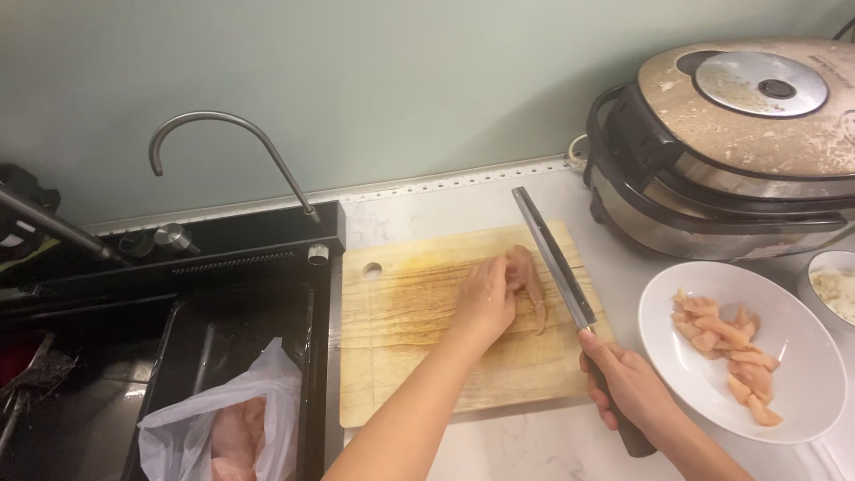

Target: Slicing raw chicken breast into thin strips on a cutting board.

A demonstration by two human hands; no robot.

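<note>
Wrapped around the dark handle, my right hand (629, 385) kept a closed grip on the long kitchen knife (554, 258), its blade angled toward the upper middle of the frame. My left hand (485, 298) pressed fingers-down on the raw chicken piece (527, 283), pinning it to the wooden cutting board (419, 330) at the centre of the frame, just left of the blade. On the pale surface at lower right sat a white plate (793, 383) of cut chicken chunks (730, 352). A plastic bag (227, 428) with more raw meat lay in the black sink (205, 338) at lower left.
</note>
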